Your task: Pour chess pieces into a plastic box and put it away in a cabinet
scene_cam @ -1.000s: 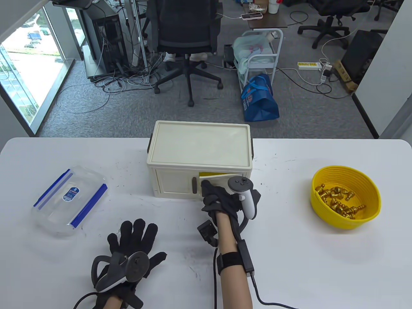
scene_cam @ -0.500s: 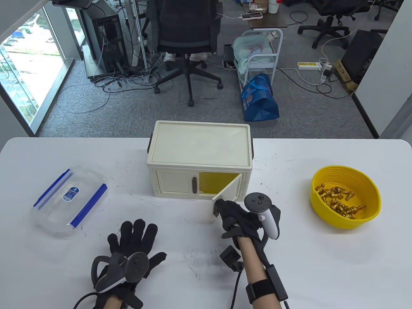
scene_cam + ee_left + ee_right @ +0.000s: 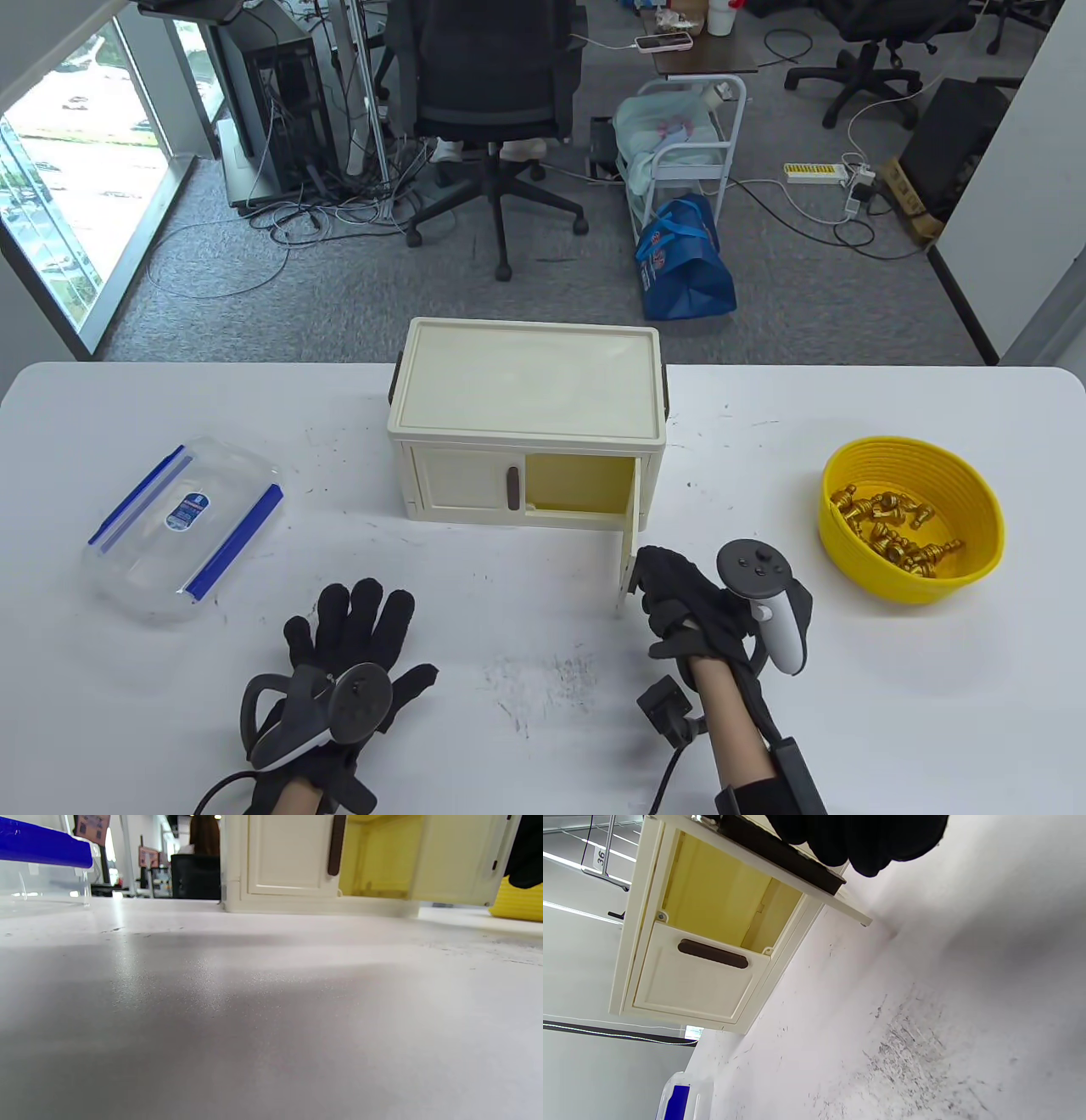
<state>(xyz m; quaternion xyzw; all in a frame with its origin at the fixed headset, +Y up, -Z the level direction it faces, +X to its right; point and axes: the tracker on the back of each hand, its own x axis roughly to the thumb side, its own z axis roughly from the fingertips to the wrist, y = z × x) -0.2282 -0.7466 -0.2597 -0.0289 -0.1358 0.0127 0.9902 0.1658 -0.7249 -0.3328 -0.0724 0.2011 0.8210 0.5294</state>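
Observation:
The cream cabinet (image 3: pixel 526 399) stands mid-table. Its right door (image 3: pixel 629 543) is swung wide open toward me and shows a yellow inside (image 3: pixel 577 484); the left door stays closed. My right hand (image 3: pixel 652 581) holds the open door by its dark handle (image 3: pixel 780 855), with my fingertips (image 3: pixel 865 844) over it. The clear plastic box (image 3: pixel 182 526) with blue clips lies at the left, lid on. The yellow bowl (image 3: pixel 912 475) at the right holds several gold chess pieces (image 3: pixel 895 526). My left hand (image 3: pixel 356 624) rests flat and spread on the table, empty.
The white table (image 3: pixel 526 645) has scuff marks in front of the cabinet. In the left wrist view I see the closed left door (image 3: pixel 292 857), the open inside (image 3: pixel 373 861), a blue box clip (image 3: pixel 42 844) and the bowl (image 3: pixel 517 904).
My right hand has pulled the right cabinet door from nearly closed to wide open, moving toward me and to the right. The left hand has not moved.

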